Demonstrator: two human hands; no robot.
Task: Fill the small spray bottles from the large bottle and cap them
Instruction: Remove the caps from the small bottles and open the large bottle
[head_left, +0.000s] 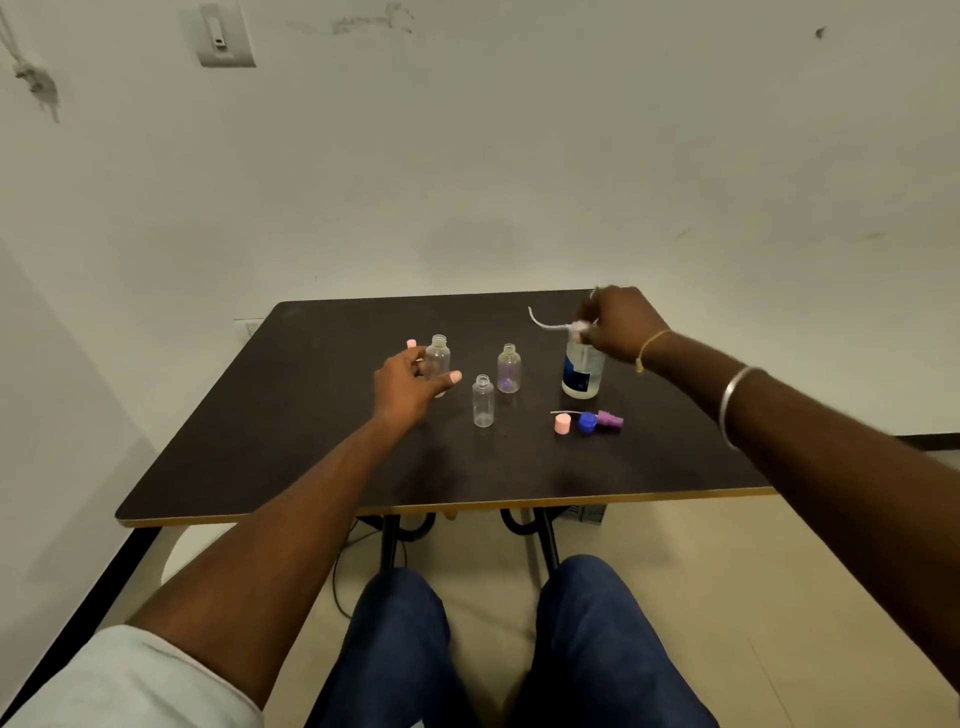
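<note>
Sitting at the dark counter, the person is holding both arms out over it. Head view only.

- Left hand is holding the leftmost small bottle. The fingers are curling behind it and the thumb is lying across its front. The bottle is standing upright on the counter.
- Right hand is sitting over the top of the large bottle, fingers pinching a white spray top. Its curved tube is sticking out to the left, clear of the neck. It is blurring here, so I cannot tell whether the top is fully off.
- The large bottle is standing upright at the right of the counter, clear with a dark blue label. Its liquid level is too hard to read.
- Two more small bottles are standing apart from both hands: the nearest bottle and the far bottle just behind it. All three are looking empty, with open necks.
- Loose tops are lying near the large bottle's foot: pink cap, blue cap and purple sprayer, bunched together. Another pink piece is peeking out behind the left hand.

Progress, as I am judging it: early, at the opening stage. Nothing is looking poured or capped yet. Three fills and three cappings are remaining.
</note>
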